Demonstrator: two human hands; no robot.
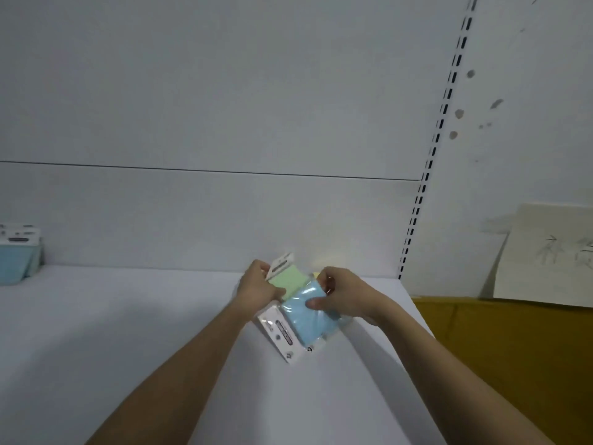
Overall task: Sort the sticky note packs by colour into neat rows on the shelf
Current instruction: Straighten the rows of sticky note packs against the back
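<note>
At frame centre, a plastic-wrapped green sticky note pack (290, 279) is gripped by the left hand (256, 289). Just below it, a plastic-wrapped blue sticky note pack (305, 319) is pinched by the right hand (343, 292), thumb on top.

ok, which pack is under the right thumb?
The blue pack, nearest the camera, white header toward the left arm. The green pack behind it sits in the left hand.

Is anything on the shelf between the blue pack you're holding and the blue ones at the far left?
Nothing visible. The blue pack, held by both hands, left hand and right hand, has bare white shelf between it and the blue row. A green pack lies behind it, not in the way.
</note>
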